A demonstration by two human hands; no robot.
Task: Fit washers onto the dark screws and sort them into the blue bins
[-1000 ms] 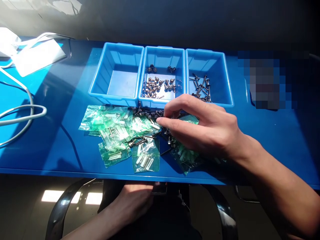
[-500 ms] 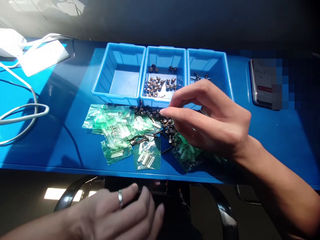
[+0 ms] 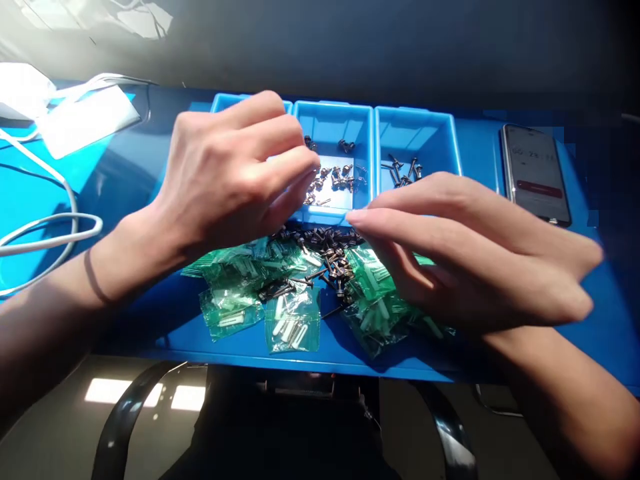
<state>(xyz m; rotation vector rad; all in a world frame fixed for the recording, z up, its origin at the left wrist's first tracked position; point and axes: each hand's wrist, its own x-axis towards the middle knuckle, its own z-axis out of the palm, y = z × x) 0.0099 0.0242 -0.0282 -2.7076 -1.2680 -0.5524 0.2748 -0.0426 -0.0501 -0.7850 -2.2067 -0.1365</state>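
My left hand [image 3: 235,170] is closed with curled fingers over the left blue bin [image 3: 225,100] and the left side of the middle bin [image 3: 333,115]. Whatever its fingertips hold, if anything, is hidden. With thumb and forefinger pressed together, my right hand [image 3: 470,247] hovers by the front walls of the middle and right bins [image 3: 420,127]; nothing can be made out in the pinch. Short screws [image 3: 343,179] lie in the middle bin, and longer dark screws [image 3: 403,172] in the right one. A heap of loose screws [image 3: 337,260] lies below the hands.
Green-clear plastic packets [image 3: 293,327] with white plugs and screws lie around the heap, and more packets [image 3: 375,310] sit under my right hand. A phone [image 3: 535,173] lies at the right. White cable [image 3: 75,223] and a white sheet [image 3: 90,120] are at the left.
My left hand has risen from below the table edge to over the bins. My right hand has shifted slightly right and down, uncovering more of the right bin's screws.
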